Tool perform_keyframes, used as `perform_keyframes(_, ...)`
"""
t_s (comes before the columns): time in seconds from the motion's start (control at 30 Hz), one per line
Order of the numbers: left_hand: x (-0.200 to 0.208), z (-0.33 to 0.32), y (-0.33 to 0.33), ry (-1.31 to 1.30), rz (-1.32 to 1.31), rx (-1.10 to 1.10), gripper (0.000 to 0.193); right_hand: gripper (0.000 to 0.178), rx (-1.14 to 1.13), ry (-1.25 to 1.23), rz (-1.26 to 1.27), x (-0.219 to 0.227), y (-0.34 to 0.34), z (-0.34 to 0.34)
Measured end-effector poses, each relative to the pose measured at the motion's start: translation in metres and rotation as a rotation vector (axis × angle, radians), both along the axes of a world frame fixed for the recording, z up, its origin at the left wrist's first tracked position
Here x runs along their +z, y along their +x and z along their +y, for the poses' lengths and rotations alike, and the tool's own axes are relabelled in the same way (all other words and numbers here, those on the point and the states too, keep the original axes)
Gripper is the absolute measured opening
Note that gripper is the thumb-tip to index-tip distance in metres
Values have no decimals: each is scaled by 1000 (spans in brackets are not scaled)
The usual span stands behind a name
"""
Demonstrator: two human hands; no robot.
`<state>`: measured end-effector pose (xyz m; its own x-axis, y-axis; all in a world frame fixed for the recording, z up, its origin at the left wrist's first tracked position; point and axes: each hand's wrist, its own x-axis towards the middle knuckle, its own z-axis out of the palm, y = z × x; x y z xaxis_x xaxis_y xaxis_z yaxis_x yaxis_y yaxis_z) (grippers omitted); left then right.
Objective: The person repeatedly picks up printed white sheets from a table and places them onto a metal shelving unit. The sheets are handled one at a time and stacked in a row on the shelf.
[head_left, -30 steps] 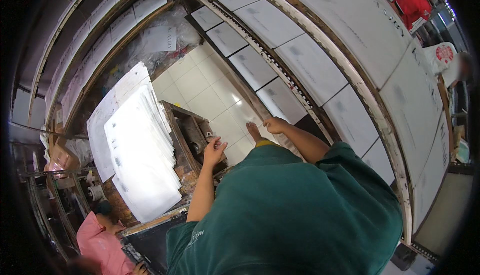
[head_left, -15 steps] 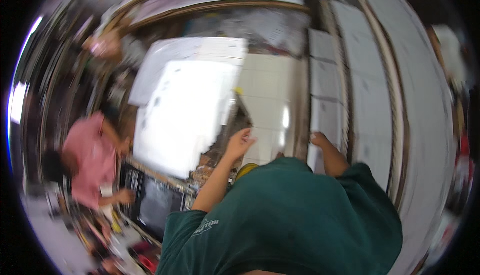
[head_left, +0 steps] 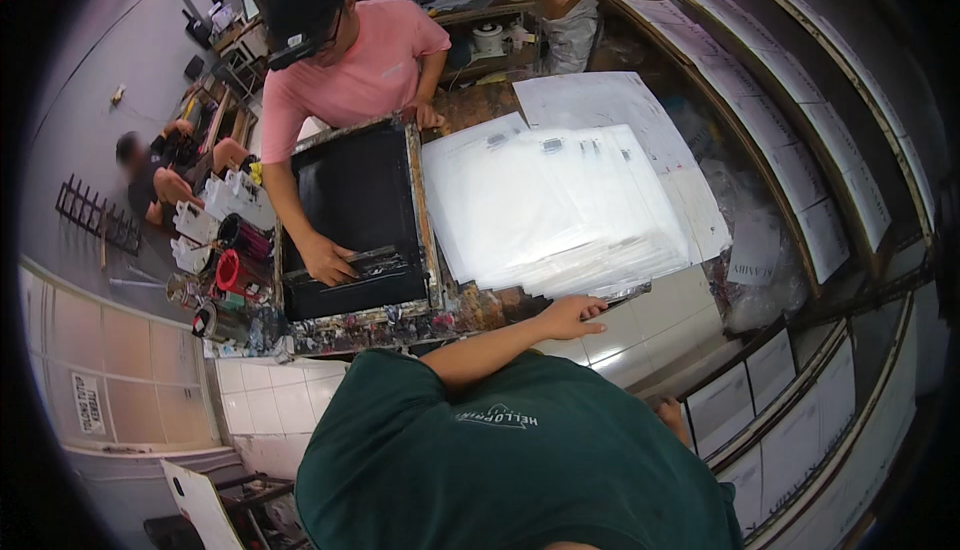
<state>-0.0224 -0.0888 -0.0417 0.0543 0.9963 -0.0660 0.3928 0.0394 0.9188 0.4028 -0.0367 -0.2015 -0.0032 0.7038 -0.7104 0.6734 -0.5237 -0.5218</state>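
My left hand (head_left: 577, 318) hovers by the near edge of the worktable, next to a stack of thin white sheets (head_left: 550, 200). Its fingers are loosely bent with the thumb apart, and nothing shows in them. Low on my right side, my right hand (head_left: 670, 414) is mostly hidden behind my green shirt, close to a rack shelf of sheets (head_left: 722, 415); its fingers cannot be made out. Left of the stack lies a framed black printing screen (head_left: 350, 190). A co-worker's hand (head_left: 330, 260) rests on a dark squeegee (head_left: 385, 263) inside that frame.
The co-worker in a pink shirt (head_left: 385, 50) stands across the table. Ink pots, one a red container (head_left: 238, 272), crowd the table's left end. Long racks of printed sheets (head_left: 790, 140) curve along the right. Another person (head_left: 160, 180) sits at far left.
My view has swung left toward the table, co-worker and screen. My left hand is now beside the sheet stack's near edge; my right hand has become mostly hidden by my body.
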Motion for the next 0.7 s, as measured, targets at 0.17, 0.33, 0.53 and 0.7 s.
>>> perform_keyframes(0.17, 7, 11, 3, 24, 10, 15, 55, 54, 62, 48, -22, 54, -29, 3)
perform_keyframes(0.33, 6, 18, 8, 8, 12, -28, 56, 52, 71, 5, -26, 35, -14, 1)
perform_keyframes(0.53, -2, 13, 11, -59, -31, -22, 57, 50, 86, -46, -13, 22, -4, -1)
perform_keyframes(0.7, -45, -2, 1, -191, 1, 32, 57, 48, 96, -83, 8, 13, 9, -11)
